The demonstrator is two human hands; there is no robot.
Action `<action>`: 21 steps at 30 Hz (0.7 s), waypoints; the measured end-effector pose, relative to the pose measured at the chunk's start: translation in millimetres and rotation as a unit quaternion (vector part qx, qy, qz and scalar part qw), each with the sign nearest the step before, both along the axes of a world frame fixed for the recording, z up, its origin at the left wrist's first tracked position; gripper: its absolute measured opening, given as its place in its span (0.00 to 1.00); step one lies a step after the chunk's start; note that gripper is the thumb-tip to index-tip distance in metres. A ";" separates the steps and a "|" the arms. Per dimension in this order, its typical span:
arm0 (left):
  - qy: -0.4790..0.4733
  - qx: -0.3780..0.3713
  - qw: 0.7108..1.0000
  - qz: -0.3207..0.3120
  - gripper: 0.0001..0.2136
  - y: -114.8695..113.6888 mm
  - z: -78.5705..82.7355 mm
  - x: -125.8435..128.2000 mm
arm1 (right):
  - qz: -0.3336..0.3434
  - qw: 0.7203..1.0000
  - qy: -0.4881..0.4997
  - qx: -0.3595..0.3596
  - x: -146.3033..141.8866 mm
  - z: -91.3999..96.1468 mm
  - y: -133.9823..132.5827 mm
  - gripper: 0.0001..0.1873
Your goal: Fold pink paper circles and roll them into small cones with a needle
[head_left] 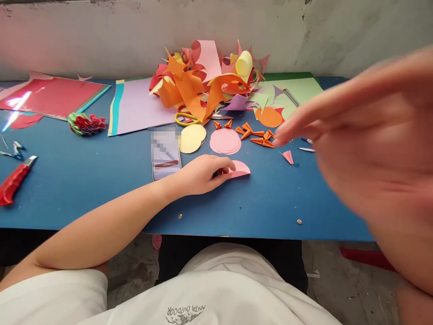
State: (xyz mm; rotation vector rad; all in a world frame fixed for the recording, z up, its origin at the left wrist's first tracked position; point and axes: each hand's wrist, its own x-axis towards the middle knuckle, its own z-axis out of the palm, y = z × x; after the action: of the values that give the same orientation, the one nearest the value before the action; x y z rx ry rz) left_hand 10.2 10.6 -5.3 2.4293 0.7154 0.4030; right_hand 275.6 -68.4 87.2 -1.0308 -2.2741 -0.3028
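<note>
My left hand [201, 174] rests on the blue table [101, 189], fingers curled and pinched on a folded pink paper piece [239, 169]. My right hand [365, 140] is raised close to the camera at the right, blurred by motion, fingers stretched out and apart with nothing in them. Behind the left hand lie a stack of pink paper circles [225, 141] and yellow paper circles [192, 137]. Several small orange paper cones [257, 134] lie near the right fingertips, along with a small pink cone [288, 156].
A phone [165, 155] lies left of my left hand. A heap of curled paper scraps [206, 79] and yellow-handled scissors [186, 118] sit at the back. Coloured sheets [138, 106], a red paper flower [86, 124] and a red-handled knife [15, 180] lie to the left.
</note>
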 end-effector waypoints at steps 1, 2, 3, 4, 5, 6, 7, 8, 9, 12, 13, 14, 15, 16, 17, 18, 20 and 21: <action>0.009 -0.001 1.000 -0.003 0.08 -1.6 0.9 0.1 | 0.028 0.999 0.025 -0.021 -6.0 -13.8 6.8 0.34; 0.012 0.007 1.000 -0.004 0.08 -3.0 1.8 0.1 | 0.057 0.996 0.057 -0.032 -11.6 -30.7 13.3 0.23; 0.014 0.018 1.000 -0.002 0.07 -4.5 2.6 0.1 | 0.089 0.988 0.091 -0.089 -16.2 -49.1 18.9 0.12; 0.017 0.033 0.999 -0.004 0.07 -5.8 3.2 0.0 | 0.111 0.982 0.105 -0.112 -19.4 -67.4 23.0 0.08; 0.022 0.054 0.998 -0.011 0.07 -7.2 3.8 -0.1 | 0.121 0.979 0.099 -0.131 -21.0 -84.1 25.4 0.08; 0.033 0.077 0.996 -0.022 0.08 -8.6 4.5 -0.1 | 0.125 0.977 0.092 -0.145 -21.3 -97.8 26.3 0.07; 0.047 0.105 0.993 -0.041 0.09 -10.1 5.5 -0.2 | 0.129 0.974 0.083 -0.166 -20.5 -107.9 26.0 0.05; 0.065 0.141 0.986 -0.059 0.11 -11.7 6.8 -0.2 | 0.135 0.971 0.082 -0.177 -19.0 -114.2 24.9 0.05; 0.090 0.169 0.979 -0.069 0.12 -13.3 8.5 -0.2 | 0.138 0.968 0.086 -0.190 -17.1 -117.2 23.8 0.06; 0.119 0.223 0.965 -0.074 0.12 -17.3 14.3 0.1 | 0.143 0.970 0.079 -0.180 -11.6 -114.3 22.1 0.07; 0.121 0.230 0.963 -0.071 0.13 -18.1 15.9 0.3 | 0.152 0.974 0.067 -0.153 -10.2 -112.0 22.4 0.08; 0.128 0.236 0.961 -0.066 0.15 -18.5 17.1 0.5 | 0.159 0.978 0.053 -0.123 -9.1 -110.0 22.9 0.09; 0.133 0.244 0.959 -0.062 0.16 -18.7 17.6 0.8 | 0.163 0.981 0.038 -0.097 -8.1 -108.5 23.4 0.10; 0.137 0.251 0.957 -0.056 0.17 -18.7 17.6 1.2 | 0.164 0.983 0.025 -0.083 -7.3 -107.5 23.8 0.10; 0.140 0.255 0.955 -0.052 0.17 -18.6 16.9 1.6 | 0.162 0.984 0.013 -0.074 -6.7 -107.0 24.0 0.10; 0.139 0.254 0.956 -0.049 0.17 -18.5 15.7 2.0 | 0.158 0.985 0.003 -0.071 -6.3 -106.8 24.0 0.10; 0.127 0.231 0.964 -0.040 0.15 -18.6 12.2 2.8 | 0.148 0.985 -0.002 -0.087 -6.1 -107.1 23.8 0.10; 0.114 0.210 0.971 -0.034 0.14 -18.8 10.3 3.2 | 0.141 0.985 0.004 -0.102 -6.2 -107.3 23.6 0.09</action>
State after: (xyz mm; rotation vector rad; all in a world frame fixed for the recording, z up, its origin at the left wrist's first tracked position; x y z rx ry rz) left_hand 13.4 -8.2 5.0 2.9271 0.6946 0.2697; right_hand 269.4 -44.8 -20.1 -0.7889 -2.4435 0.0540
